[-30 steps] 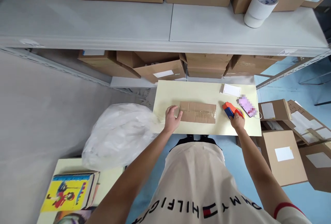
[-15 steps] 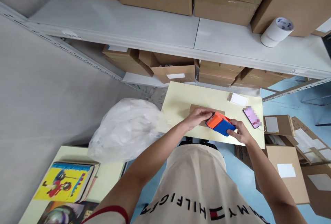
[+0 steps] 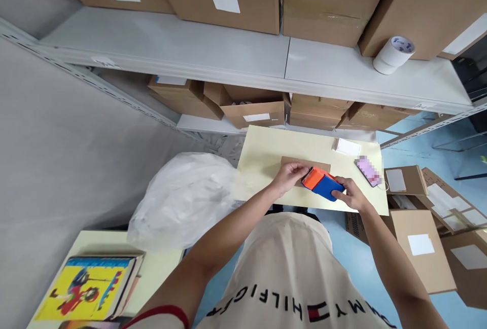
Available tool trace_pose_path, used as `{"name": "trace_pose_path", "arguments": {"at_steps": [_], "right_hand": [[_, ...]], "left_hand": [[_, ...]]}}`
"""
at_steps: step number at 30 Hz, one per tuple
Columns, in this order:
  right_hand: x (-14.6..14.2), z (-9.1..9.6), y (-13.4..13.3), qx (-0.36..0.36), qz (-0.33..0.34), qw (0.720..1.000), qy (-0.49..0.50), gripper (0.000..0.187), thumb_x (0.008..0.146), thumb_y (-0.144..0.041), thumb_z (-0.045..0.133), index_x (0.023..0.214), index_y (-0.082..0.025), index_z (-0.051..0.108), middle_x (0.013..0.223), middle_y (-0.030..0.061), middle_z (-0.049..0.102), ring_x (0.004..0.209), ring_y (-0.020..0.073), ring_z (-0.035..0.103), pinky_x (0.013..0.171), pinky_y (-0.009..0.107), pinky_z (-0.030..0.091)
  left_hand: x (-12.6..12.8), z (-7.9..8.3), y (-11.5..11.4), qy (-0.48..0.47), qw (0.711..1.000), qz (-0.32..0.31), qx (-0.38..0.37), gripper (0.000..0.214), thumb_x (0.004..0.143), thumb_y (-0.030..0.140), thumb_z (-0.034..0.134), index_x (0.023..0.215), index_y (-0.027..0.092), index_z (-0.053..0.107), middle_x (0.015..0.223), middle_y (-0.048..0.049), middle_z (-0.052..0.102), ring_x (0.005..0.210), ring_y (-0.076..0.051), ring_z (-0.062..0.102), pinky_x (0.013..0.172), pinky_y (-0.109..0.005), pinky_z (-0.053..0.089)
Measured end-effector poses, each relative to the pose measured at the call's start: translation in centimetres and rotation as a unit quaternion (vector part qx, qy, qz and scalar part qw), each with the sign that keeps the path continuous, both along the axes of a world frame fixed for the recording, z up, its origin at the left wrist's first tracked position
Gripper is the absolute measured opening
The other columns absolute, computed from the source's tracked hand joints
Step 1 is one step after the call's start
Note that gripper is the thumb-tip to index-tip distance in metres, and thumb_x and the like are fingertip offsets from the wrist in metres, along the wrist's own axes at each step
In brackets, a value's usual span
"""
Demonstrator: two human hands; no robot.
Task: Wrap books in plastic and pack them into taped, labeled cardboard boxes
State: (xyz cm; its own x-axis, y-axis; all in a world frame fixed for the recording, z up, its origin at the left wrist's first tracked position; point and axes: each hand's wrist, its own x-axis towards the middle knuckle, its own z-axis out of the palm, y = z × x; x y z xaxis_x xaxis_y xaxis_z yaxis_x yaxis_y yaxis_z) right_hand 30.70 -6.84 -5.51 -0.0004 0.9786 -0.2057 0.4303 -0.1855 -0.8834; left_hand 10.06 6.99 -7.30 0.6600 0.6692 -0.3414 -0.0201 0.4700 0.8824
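Observation:
My right hand (image 3: 350, 194) is wrapped round a blue and orange tape dispenser (image 3: 323, 184), held tilted above the pale yellow table (image 3: 262, 141). The dispenser's dark toothed edge faces left. My left hand (image 3: 291, 177) is at that edge, its thumb and fingertips pinched together; whatever sits between them is too small to make out. Under both hands lies a flat brown cardboard piece or box (image 3: 291, 161), partly covered by the left hand and the dispenser.
A phone (image 3: 368, 171) and a stack of white cards or labels (image 3: 348, 146) lie at the table's right. Left stands a large white plastic bag (image 3: 182, 202), near books (image 3: 89, 288). Shelves (image 3: 243, 58) carry cardboard boxes and a tape roll (image 3: 393, 55). More boxes (image 3: 422, 248) crowd the right.
The camera view has shifted slightly, so the shelves appear lower. Both hands stay at the dispenser, with little visible movement; the left fingertips remain at its toothed edge.

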Motion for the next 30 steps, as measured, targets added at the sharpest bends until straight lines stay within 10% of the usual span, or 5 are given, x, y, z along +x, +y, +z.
{"name": "trace_pose_path", "arguments": {"at_steps": [14,21,30], "right_hand": [[1.5,0.0,-2.4,0.022,-0.059,0.998,-0.013,0.033,0.079,-0.052,0.061,0.073,-0.020,0.055,0.064,-0.0015,0.051,0.057,0.0136,0.045,0.054,0.027,0.037],[3.0,-1.6,-5.0,0.012,-0.136,0.990,0.038,0.042,0.078,-0.060,0.058,0.069,-0.020,0.052,0.060,-0.0026,0.046,0.055,0.0119,0.041,0.051,0.026,0.032],[5.3,-5.5,-7.1,-0.051,-0.350,0.919,0.177,0.063,0.069,-0.083,0.055,0.061,-0.021,0.048,0.051,-0.0038,0.037,0.049,0.0097,0.031,0.045,0.025,0.025]], "left_hand": [[2.5,0.5,-0.3,0.040,0.998,-0.048,-0.017,0.064,0.077,0.077,0.058,0.086,0.015,0.072,0.090,-0.0102,0.077,0.088,-0.022,0.071,0.080,-0.033,0.052],[7.2,2.3,0.3,0.148,0.971,-0.150,0.114,0.021,0.076,0.035,0.075,0.077,0.015,0.067,0.074,-0.0061,0.074,0.071,-0.018,0.069,0.071,-0.030,0.052],[17.9,4.1,0.8,0.332,0.731,-0.370,0.468,0.015,0.087,0.023,0.059,0.083,0.021,0.074,0.086,-0.0073,0.077,0.085,-0.024,0.070,0.076,-0.032,0.050]]}}
